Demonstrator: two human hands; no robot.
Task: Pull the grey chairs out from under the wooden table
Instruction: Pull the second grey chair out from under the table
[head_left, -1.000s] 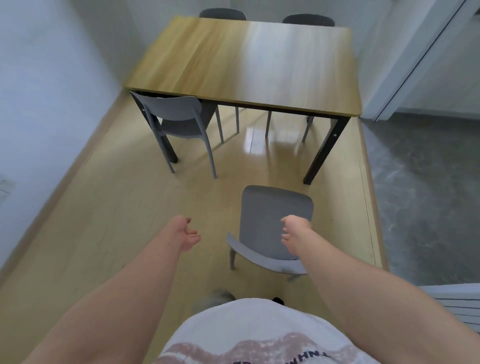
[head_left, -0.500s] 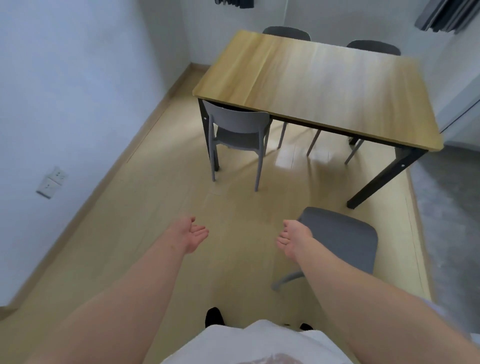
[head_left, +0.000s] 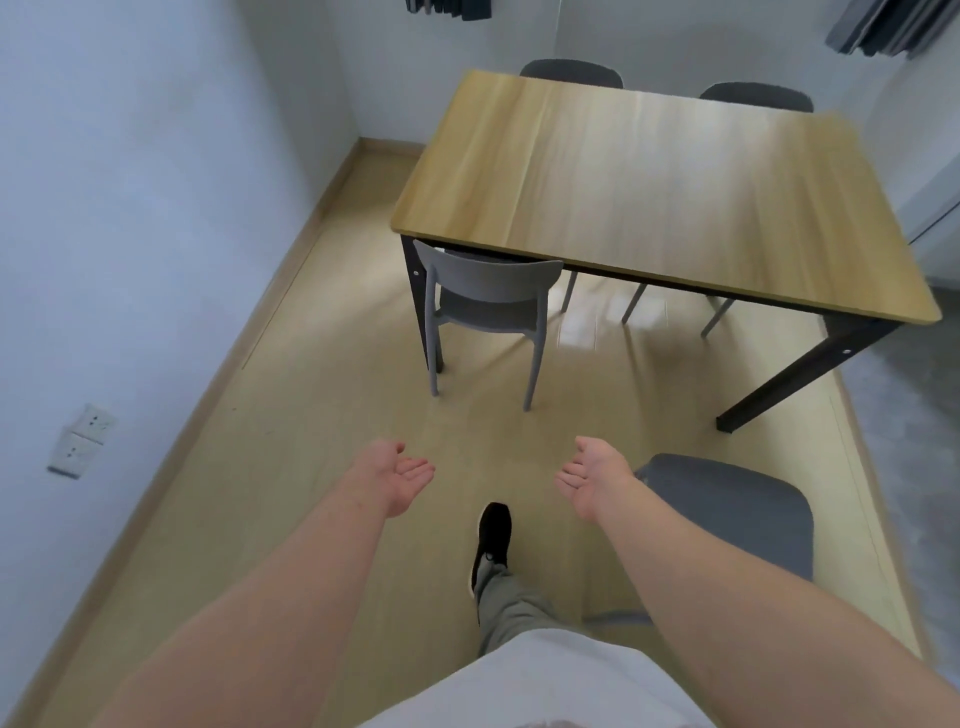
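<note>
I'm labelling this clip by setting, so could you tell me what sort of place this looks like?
Probably a small dining or meeting room indoors. A wooden table on black legs has grey chairs tucked around it, the floor is pale wood laminate, and wall sockets sit low on a plain wall.

The room is enclosed by pale blue-white painted walls (head_left: 130, 208), with a pair of white wall sockets (head_left: 83, 440) set low on the left one. Light wood-grain plank flooring (head_left: 311, 441) is bordered by a beige skirting board (head_left: 291, 260); grey speckled flooring (head_left: 909, 415) is seen at the right edge.
</note>
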